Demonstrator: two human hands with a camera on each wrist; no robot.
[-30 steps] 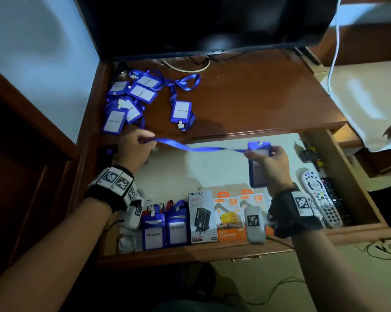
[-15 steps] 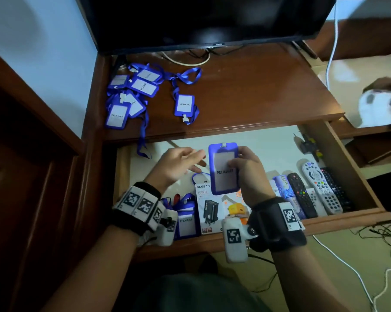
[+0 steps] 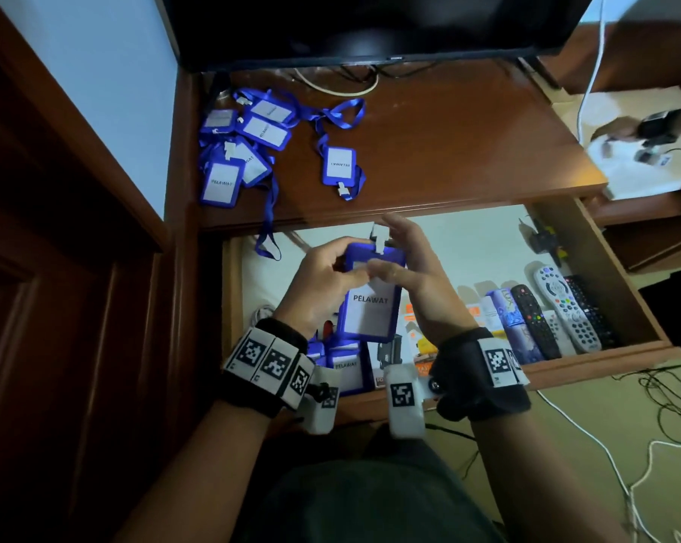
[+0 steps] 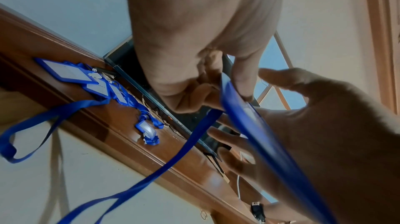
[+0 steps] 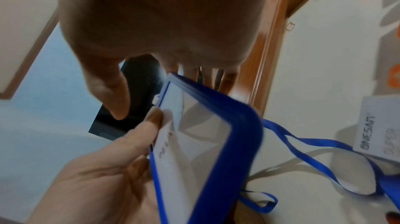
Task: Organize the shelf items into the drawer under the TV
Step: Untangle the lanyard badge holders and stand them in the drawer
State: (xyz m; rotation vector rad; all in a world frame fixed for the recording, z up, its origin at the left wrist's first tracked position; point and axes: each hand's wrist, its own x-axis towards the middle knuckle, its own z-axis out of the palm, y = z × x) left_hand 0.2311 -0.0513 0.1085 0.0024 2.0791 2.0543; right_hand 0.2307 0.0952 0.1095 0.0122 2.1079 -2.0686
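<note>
Both hands, the left hand [image 3: 323, 280] and right hand [image 3: 413, 284], pinched one blue badge [image 3: 370, 307] above the drawer [image 3: 597, 354], where some badges [image 3: 344, 366] already lay, while more badges [image 3: 248, 146] waited on the shelf [image 3: 448, 150].

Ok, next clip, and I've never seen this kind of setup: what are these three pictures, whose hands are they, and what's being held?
No machine here: a person works with bare hands and wears three cameras. The big picture comes from the head, looking down; the other two come from cameras strapped to each wrist, looking along the fingers, so they seem tilted and very close.

The left hand and right hand both hold one blue badge holder reading PELAWAT, above the open drawer under the TV. Its blue lanyard hangs loose below.

On the wooden shelf lie more badge holders, not yet moved. In the drawer sit other badge holders, boxed chargers and remote controls.
</note>
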